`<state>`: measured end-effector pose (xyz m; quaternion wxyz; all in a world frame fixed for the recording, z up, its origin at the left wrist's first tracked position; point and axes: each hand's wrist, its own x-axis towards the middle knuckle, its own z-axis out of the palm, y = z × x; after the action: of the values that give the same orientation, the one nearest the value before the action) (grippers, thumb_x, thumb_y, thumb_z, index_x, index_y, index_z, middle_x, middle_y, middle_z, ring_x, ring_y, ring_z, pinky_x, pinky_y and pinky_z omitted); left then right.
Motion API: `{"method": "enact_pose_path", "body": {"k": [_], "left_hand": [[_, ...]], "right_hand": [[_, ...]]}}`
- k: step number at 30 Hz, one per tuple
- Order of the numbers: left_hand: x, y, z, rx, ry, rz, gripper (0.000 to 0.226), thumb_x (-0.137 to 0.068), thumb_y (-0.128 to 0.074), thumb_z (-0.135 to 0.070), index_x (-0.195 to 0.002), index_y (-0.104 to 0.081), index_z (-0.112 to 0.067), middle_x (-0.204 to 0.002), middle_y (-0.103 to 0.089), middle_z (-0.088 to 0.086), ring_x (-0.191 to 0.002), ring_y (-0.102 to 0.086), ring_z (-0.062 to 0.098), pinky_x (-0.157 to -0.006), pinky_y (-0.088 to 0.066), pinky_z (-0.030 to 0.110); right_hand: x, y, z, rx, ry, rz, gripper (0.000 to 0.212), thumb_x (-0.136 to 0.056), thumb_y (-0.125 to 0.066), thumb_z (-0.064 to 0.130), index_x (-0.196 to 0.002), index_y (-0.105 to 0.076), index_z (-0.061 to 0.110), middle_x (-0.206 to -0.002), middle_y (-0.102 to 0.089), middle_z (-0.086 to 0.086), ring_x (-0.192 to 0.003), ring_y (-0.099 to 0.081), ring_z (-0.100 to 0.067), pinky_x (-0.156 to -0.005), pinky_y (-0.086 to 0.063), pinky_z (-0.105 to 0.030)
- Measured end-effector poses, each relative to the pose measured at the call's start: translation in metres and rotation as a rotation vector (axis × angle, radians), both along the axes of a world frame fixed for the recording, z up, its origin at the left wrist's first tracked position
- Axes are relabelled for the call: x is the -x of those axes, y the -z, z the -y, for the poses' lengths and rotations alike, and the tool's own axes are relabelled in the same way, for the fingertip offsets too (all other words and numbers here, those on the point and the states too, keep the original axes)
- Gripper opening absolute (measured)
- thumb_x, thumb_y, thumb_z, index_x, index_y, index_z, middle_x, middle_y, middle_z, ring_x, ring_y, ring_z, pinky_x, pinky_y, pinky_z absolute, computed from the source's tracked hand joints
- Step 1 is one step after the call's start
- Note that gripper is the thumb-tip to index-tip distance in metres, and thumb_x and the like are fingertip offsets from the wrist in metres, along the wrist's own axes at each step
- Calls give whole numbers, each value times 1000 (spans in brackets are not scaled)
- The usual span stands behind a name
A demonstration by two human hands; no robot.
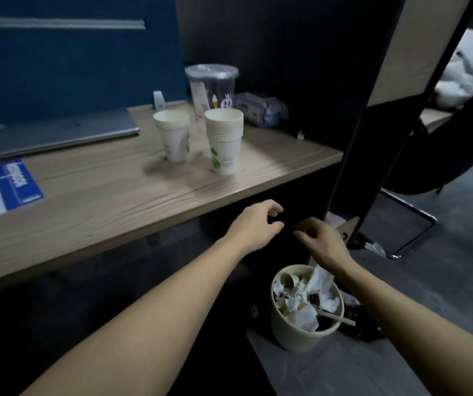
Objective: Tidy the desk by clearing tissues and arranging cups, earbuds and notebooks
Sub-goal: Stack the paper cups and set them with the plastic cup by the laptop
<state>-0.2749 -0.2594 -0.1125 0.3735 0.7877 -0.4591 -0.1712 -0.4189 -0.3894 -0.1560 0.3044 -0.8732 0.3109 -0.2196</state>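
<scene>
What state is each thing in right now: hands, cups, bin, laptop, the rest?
Left hand: empty, fingers loosely curled, below the desk edge.
Right hand: empty, curled, above the bin.
Waste bin: on the floor, full of crumpled tissues.
Left paper cup stack: upright on the desk.
Right paper cup stack: upright.
Plastic cup: upright, lidded.
Tissue pack: opened.
Laptop: closed.
Notebook: closed, flat.

the notebook [4, 187] at the left edge was cut off, its blue cover print blurred; the laptop [64, 135] ran past the same edge.
</scene>
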Motion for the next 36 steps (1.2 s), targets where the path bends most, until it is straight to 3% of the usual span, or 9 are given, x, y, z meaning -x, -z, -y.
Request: {"method": "enact_pose_path", "body": {"k": [5, 11, 15, 20, 29, 36], "left_hand": [[-9, -52, -25, 105, -27, 63, 31, -87, -67, -30, -118, -62, -30, -114, -65, -12, -98, -61, 8, -93, -49, 33], [-35, -96, -76, 167, -119, 122, 21, -86, -70, -24, -105, -63, -28, -102, -67, -7, -90, -65, 12, -88, -53, 31], [-60, -113, -124, 172, -213, 183, 19, -86, -69, -27, -104, -65, -30, -100, -70, -9, -87, -64, 3, -83, -51, 25], [-87, -118, -178, 125, -326, 226, 19, -87, -68, -31, -106, -63, -33, -98, -66, -15, -88, -62, 3, -80, -49, 26], [-145, -114, -245, 57, -446, 198, 24, -90, -66, -36, -113, -62, -31, -107, -65, -12, -93, -62, 3, -83, -54, 31], [-175, -106, -227, 68, -427, 166, 25, -88, -68, -36, -111, -63, -30, -105, -66, -12, -93, -63, 5, -83, -53, 30]], "right_hand": [[-12, -57, -17, 49, -30, 124, 10, -86, -69, 32, -95, -68, 28, -84, -66, 15, -81, -61, 1, -68, -43, -17], [-43, -105, -52, 77, -112, 199, 8, -84, -71, 30, -89, -68, 24, -83, -68, 11, -79, -61, 1, -69, -45, -17], [-74, -122, -83, 91, -214, 237, 6, -86, -71, 25, -90, -69, 21, -85, -70, 7, -76, -63, 1, -65, -43, -9], [-117, -132, -120, 134, -329, 230, 10, -87, -70, 23, -91, -68, 14, -86, -69, 1, -78, -64, -11, -70, -49, -24], [-189, -133, -160, 127, -413, 234, 8, -86, -71, 26, -88, -67, 19, -83, -69, 6, -76, -63, -4, -72, -52, -25], [-206, -126, -146, 83, -378, 233, 7, -85, -71, 29, -85, -66, 24, -78, -67, 13, -74, -62, 4, -66, -46, -15]]}}
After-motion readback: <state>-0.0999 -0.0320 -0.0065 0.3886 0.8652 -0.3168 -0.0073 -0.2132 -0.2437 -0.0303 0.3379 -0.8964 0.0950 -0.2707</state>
